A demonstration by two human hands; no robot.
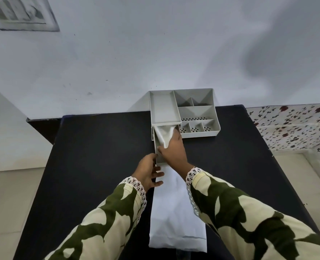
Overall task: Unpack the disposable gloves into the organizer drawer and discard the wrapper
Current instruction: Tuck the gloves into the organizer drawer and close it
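Observation:
A grey plastic organizer [198, 111] with several compartments stands at the far edge of a black table. Its drawer [157, 147] is pulled out toward me. My right hand [174, 149] reaches into the drawer, its fingers on a thin translucent bundle of disposable gloves [163, 135] that lies inside. My left hand [148, 170] rests against the drawer's front left corner, fingers curled at its edge. A white wrapper [174, 218] lies flat on the table between my forearms, just in front of the drawer.
The black table [99, 156] stands against a pale wall. A floral-patterned tile strip [294, 124] runs to the right of the table, and light floor shows on both sides. A vent [22, 14] sits high on the wall at the left.

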